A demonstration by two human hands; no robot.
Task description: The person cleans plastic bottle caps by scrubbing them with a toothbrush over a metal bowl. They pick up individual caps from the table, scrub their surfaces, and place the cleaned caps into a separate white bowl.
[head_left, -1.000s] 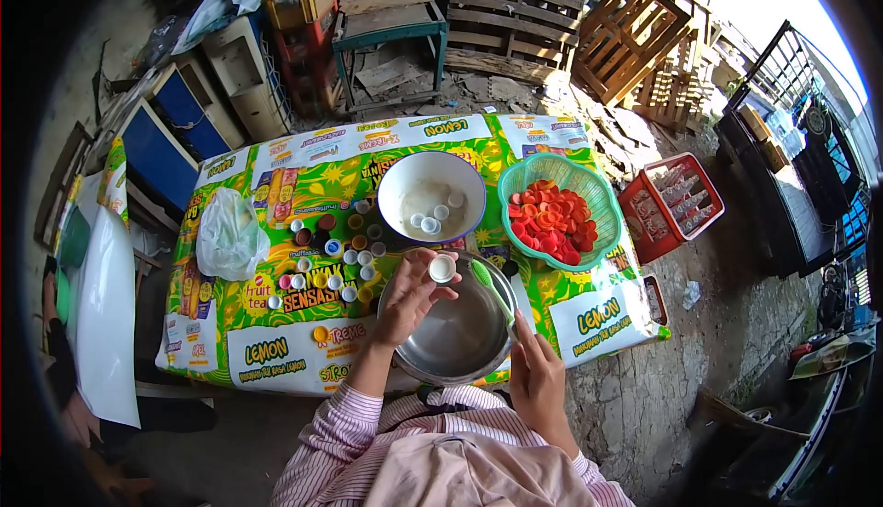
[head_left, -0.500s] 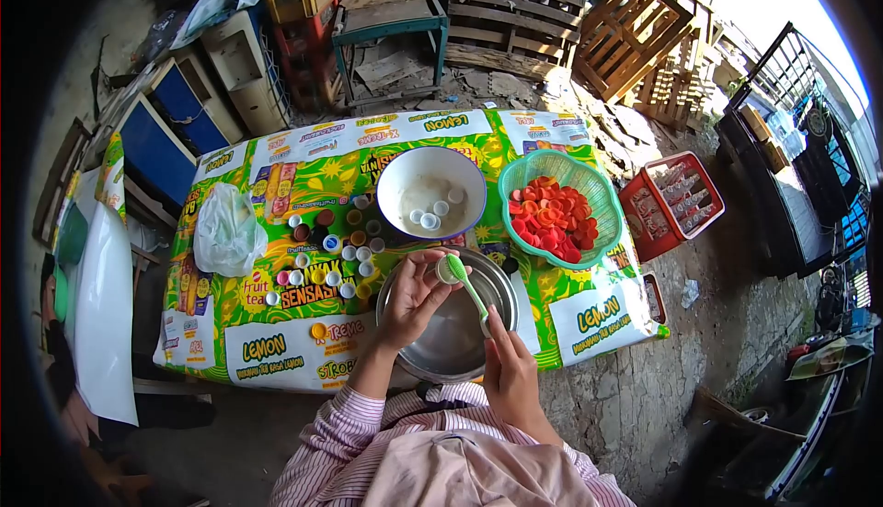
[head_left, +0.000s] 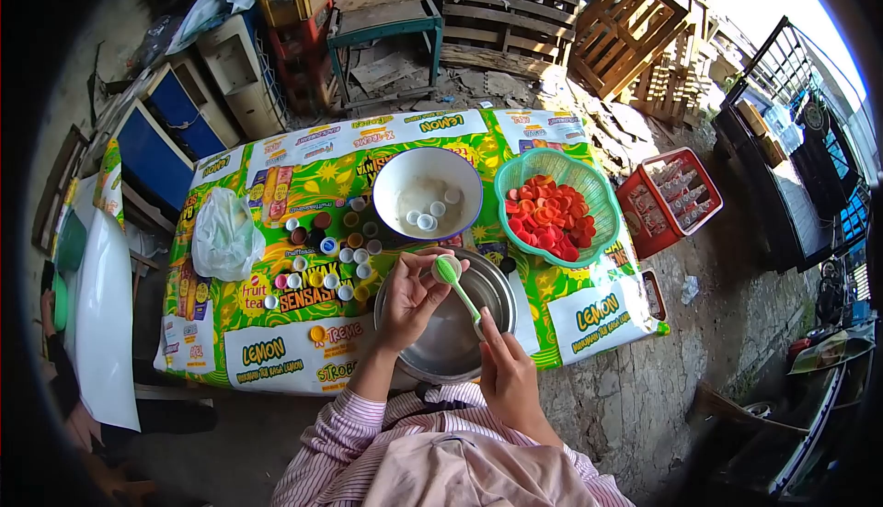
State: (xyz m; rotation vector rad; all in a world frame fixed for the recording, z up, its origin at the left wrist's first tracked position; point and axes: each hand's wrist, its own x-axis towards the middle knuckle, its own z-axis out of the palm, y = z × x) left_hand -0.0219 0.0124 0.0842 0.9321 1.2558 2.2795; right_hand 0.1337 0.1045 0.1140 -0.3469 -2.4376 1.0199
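Note:
Over a steel bowl point(head_left: 453, 334) at the table's front edge, my left hand point(head_left: 413, 294) pinches a white bottle cap point(head_left: 439, 271) between thumb and fingers. My right hand point(head_left: 509, 374) is closed on the handle of a small green brush point(head_left: 466, 302). The brush's head lies against the cap. Beyond the steel bowl stands a white enamel bowl point(head_left: 402, 182) with cloudy water and several white caps in it. Loose caps of several colours, among them a yellow cap point(head_left: 317, 333), lie on the table to the left.
A green plastic basket point(head_left: 602, 196) holds many red caps at the right. Beside the table stands a red bin point(head_left: 641, 231) with packed items. A tied white plastic bag point(head_left: 226, 234) sits on the printed tablecloth point(head_left: 276, 315). Wooden pallets point(head_left: 515, 6) and a teal-framed table point(head_left: 384, 11) stand behind.
The brush head has turned and now lies against the cap's face instead of at its edge. Both hands stay almost in the same place over the steel bowl.

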